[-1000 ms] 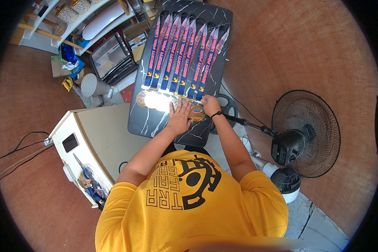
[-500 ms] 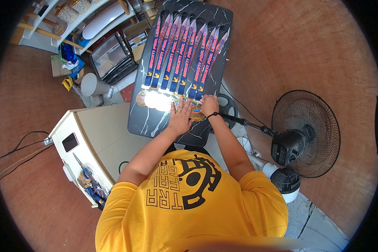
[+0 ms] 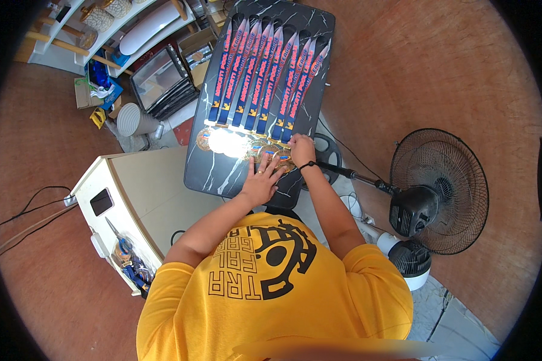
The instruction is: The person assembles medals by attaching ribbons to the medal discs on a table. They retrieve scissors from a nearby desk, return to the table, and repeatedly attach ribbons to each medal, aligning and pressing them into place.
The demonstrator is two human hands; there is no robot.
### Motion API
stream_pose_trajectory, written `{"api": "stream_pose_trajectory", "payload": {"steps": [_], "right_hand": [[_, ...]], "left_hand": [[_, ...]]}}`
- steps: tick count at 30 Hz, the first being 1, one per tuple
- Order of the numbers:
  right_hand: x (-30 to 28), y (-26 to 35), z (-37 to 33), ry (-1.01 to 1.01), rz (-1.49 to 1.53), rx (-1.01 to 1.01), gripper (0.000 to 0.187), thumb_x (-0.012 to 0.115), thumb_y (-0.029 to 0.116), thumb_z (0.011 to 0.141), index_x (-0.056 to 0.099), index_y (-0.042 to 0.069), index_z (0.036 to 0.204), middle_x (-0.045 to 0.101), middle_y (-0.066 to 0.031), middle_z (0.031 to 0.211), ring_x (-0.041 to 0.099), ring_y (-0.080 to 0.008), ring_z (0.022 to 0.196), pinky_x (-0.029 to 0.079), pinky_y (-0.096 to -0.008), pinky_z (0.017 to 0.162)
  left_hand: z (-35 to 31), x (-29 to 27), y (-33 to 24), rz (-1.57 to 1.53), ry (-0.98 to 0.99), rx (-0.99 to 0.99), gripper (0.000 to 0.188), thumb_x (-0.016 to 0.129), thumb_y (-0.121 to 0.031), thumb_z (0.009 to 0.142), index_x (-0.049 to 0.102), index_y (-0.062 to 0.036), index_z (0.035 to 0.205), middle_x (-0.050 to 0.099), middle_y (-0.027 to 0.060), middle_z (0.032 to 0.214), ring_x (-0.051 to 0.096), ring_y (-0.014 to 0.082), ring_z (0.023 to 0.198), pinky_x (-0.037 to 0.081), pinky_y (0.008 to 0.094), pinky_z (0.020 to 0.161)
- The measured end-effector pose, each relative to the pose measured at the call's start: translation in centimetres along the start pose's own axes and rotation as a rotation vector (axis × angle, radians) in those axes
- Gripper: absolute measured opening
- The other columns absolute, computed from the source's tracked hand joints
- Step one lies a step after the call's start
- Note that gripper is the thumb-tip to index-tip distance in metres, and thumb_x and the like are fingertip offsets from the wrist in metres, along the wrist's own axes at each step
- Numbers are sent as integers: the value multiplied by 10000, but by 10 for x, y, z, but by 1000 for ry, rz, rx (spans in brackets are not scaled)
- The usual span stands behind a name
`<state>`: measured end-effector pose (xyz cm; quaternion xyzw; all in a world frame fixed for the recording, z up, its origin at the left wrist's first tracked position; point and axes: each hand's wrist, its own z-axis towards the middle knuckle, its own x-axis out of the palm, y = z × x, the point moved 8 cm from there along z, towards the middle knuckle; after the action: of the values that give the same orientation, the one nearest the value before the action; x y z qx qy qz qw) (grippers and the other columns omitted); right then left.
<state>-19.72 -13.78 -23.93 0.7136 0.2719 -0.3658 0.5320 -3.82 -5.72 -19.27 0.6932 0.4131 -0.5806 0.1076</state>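
Reddish-brown flooring surrounds a dark marble-patterned table (image 3: 223, 174), where a row of medals (image 3: 241, 144) lies near the person's edge, their blue-and-red ribbons (image 3: 265, 72) laid straight and parallel toward the far end. The left hand (image 3: 260, 183) rests flat, fingers spread wide, on the table just below the medals at the right end of the row. The right hand (image 3: 301, 150) is narrowed on a medal at that end; whether it actually grips it cannot be told. Judged step: aligning the last medals of the row. The next move appears to call for small, careful shifts so the neighbouring ribbons stay undisturbed. A pedestal fan (image 3: 436, 192) stands to the right, a white cabinet (image 3: 138, 192) to the left, apart from the work.
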Motion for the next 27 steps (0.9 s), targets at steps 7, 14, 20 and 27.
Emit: {"api": "stream_pose_trajectory", "payload": {"steps": [7,14,20,27], "right_hand": [[1,-5,-3,28,48,-29,105,733,76,764,650,50,823,623,-147,838,604,-346,882,475,-451,808],[-1,-5,-4,-18,37,-72,114,741,83,757,662,51,832,626,-144,835,606,-356,863,475,-452,808],[-1,-6,-3,-13,36,-83,108,738,86,759,662,47,825,629,-147,844,610,-354,871,476,-458,810],[-4,-13,-4,28,153,11,165,744,75,745,645,47,875,643,-160,898,618,-367,902,487,-458,818]], "left_hand": [[4,13,-4,11,41,21,748,644,-399,884,312,-198,1523,152,88,1620,38,368,1501,54,685,1133],[6,10,-1,22,70,51,743,649,-404,878,330,-194,1515,163,76,1619,37,356,1504,57,683,1134],[5,9,-2,13,75,47,722,656,-397,873,361,-185,1498,167,78,1618,46,355,1502,74,676,1136],[1,1,-5,-7,23,76,717,671,-378,866,375,-163,1483,158,86,1620,56,368,1500,124,673,1133]]}}
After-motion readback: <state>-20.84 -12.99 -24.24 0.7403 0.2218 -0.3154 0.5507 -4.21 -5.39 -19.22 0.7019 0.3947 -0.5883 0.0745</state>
